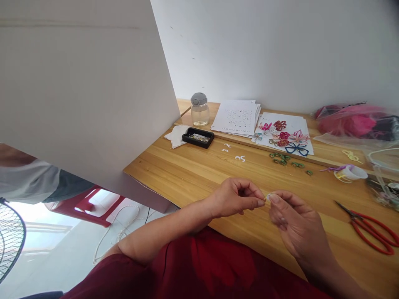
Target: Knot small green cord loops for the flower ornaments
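My left hand (238,197) and my right hand (291,220) meet over the near edge of the wooden table (193,170). Both pinch a tiny pale piece (268,196) between thumb and fingertips; it is too small to name. Both hands are closed in a pinch. Beyond them lie small white curled paper shapes (240,158) and several green curled pieces (282,158). Coloured paper flowers (283,136) rest on white sheets (304,124) at the back.
Red-handled scissors (370,226) lie at the right. A white cup (350,173), a black tray (198,137), a glass jar (199,110), a stack of punched white sheets (237,117) and pink bags (355,122) stand around. A large white board (84,91) rises at the left. Another person's sleeve (28,180) shows beneath it.
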A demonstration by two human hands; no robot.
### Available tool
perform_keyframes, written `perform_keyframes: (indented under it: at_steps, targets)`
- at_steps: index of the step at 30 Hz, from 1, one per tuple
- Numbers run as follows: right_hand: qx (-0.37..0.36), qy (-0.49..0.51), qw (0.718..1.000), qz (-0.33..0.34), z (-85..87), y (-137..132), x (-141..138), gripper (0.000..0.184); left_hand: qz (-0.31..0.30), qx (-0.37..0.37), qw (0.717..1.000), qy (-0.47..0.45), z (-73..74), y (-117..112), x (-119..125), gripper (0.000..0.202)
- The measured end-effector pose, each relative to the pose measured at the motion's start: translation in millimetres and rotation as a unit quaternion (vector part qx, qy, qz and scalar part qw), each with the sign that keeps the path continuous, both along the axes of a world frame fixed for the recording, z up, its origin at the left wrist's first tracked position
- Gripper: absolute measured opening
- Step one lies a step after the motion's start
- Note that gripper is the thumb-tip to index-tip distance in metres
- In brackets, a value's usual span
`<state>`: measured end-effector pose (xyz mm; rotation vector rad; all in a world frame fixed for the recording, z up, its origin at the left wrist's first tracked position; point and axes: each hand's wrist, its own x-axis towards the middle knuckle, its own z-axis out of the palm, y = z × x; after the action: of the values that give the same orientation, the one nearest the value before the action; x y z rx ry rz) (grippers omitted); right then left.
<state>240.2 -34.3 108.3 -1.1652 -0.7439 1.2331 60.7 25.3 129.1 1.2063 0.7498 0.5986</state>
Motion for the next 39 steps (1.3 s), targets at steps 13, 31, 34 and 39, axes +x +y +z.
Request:
perform_keyframes:
  at_steps: [13,31,34,39]
  targets:
    - [-0.003,-0.011,1.000,-0.001,-5.4,1.6,-3.8,0.039,0.093,0.123,0.986,0.061,-0.3,-7.7,2.6,0.030]
    - [0.000,-0.025,0.999,-0.038,-8.9,-5.2,-1.9,0.037,0.112,0.122,0.982,0.094,2.0,-20.0,2.5,0.018]
    - [-0.002,-0.015,0.999,-0.049,-7.4,-3.3,-3.8,0.038,0.100,0.089,0.986,0.096,0.0,-20.6,0.6,0.018]
    - [0.004,-0.015,0.998,-0.066,-2.8,0.1,-1.3,0.038,0.078,0.077,0.988,0.111,-8.3,-18.6,-9.3,0.019]
